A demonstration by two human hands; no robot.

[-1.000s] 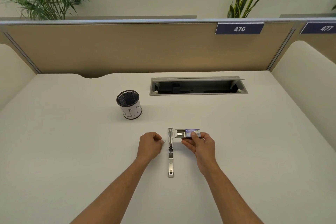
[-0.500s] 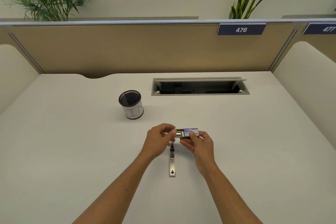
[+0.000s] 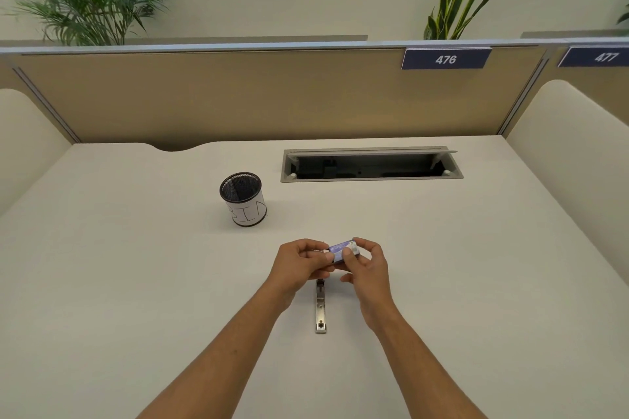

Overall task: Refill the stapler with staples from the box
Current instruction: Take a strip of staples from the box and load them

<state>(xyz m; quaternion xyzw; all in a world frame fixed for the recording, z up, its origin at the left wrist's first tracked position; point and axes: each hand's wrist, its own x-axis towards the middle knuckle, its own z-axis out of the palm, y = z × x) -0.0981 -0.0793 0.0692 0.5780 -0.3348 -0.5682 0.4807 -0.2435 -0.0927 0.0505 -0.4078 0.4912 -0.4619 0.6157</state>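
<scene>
A small purple and white staple box (image 3: 343,249) is held between both hands, lifted a little above the desk. My left hand (image 3: 299,265) pinches its left end, where the drawer is. My right hand (image 3: 366,265) grips its right end with thumb and fingers. Just below the hands, the metal stapler (image 3: 320,311) lies folded open flat on the white desk (image 3: 136,282), running toward me. Its far half is hidden under my hands. I cannot see any staples.
A black mesh cup (image 3: 243,199) with a white label stands to the far left of the hands. An open cable hatch (image 3: 371,165) is sunk into the desk behind. A tan divider panel (image 3: 238,95) closes the back.
My left hand moved right from beside the stapler onto the box's left end. Both hands lifted the box and drew it over the stapler's far half; the open drawer no longer shows.
</scene>
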